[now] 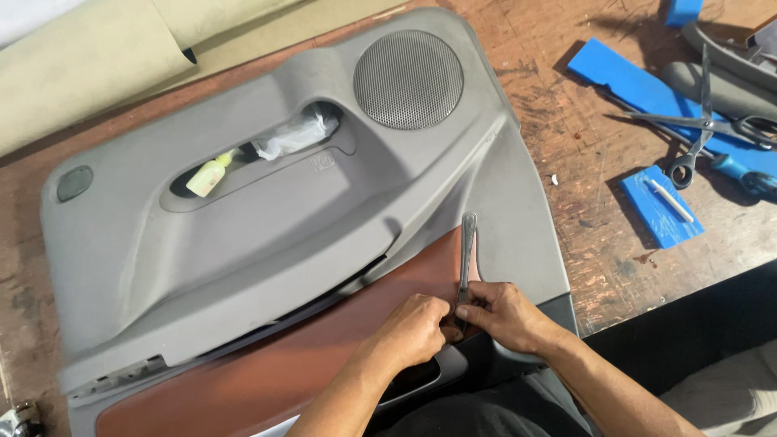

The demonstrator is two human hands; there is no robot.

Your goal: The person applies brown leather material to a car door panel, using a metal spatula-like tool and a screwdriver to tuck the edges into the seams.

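Both hands are gripping the base of the metal tool (pixel 467 259), whose long axis is running straight away from the right hand (pixel 506 311) and the left hand (pixel 417 328), along the edge of the brown trim (pixel 324 356).

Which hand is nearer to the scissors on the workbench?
Right. The right hand grips the flat metal tool at the door panel's edge, on the side of the scissors; the left hand sits beside it, farther away.

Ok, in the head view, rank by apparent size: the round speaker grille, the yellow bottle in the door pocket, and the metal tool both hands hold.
1. Speaker grille, clearly largest.
2. Metal tool, long but thin.
3. Yellow bottle, partly hidden in the pocket, so unsure.
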